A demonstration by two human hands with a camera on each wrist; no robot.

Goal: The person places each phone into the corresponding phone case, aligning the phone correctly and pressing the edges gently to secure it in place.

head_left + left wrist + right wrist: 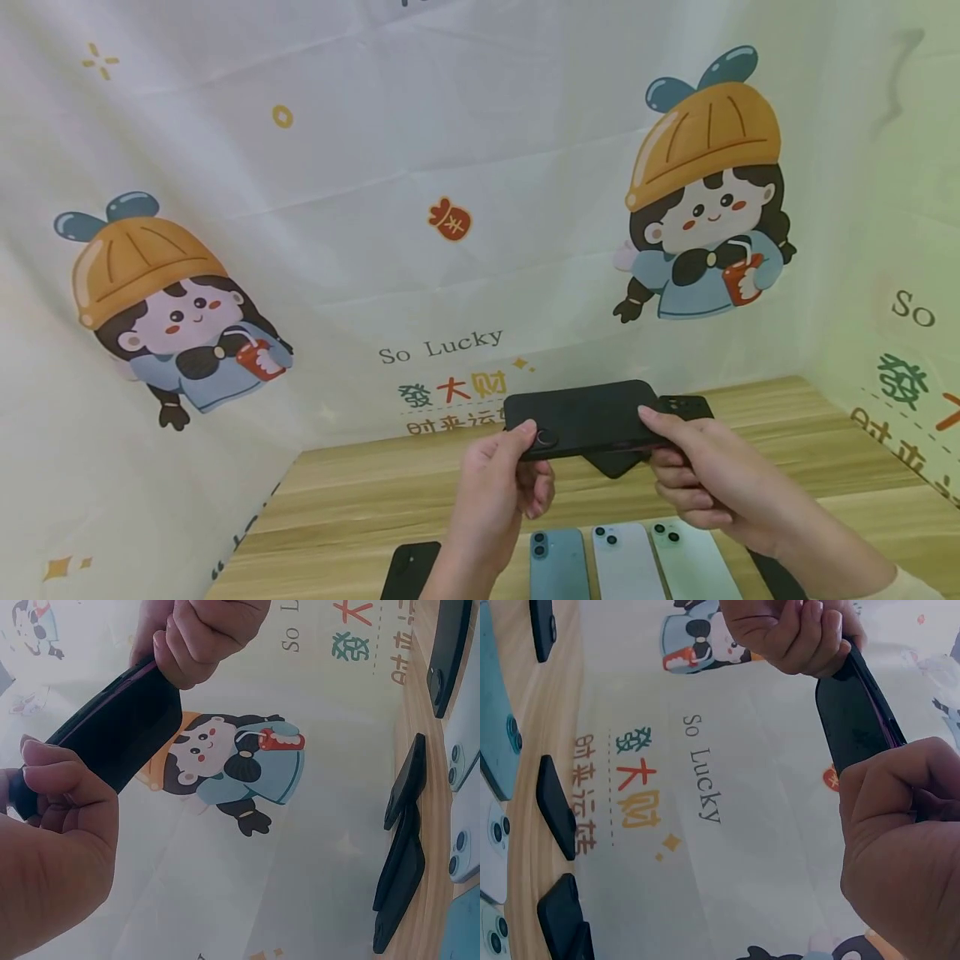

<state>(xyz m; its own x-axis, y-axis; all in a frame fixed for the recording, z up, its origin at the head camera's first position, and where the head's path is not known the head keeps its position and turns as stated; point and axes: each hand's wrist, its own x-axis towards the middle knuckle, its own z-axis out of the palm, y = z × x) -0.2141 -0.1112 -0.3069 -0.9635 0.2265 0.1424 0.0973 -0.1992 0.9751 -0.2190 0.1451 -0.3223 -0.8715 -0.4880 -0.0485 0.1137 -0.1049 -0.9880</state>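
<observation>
The place is a small booth walled with printed cloth (360, 208) at 9, 12 and 3 o'clock; whether it stands in a home, a shop or a studio cannot be told. The pale cloth shows folds and bears cartoons (705, 196) at 9 and 2 o'clock, and "So Lucky" lettering (441, 345) above Chinese characters (453, 390). At 6 o'clock is a wood-grain bench (360, 492), where phones (628, 567) lie side by side at 5 o'clock, camera backs up.
</observation>
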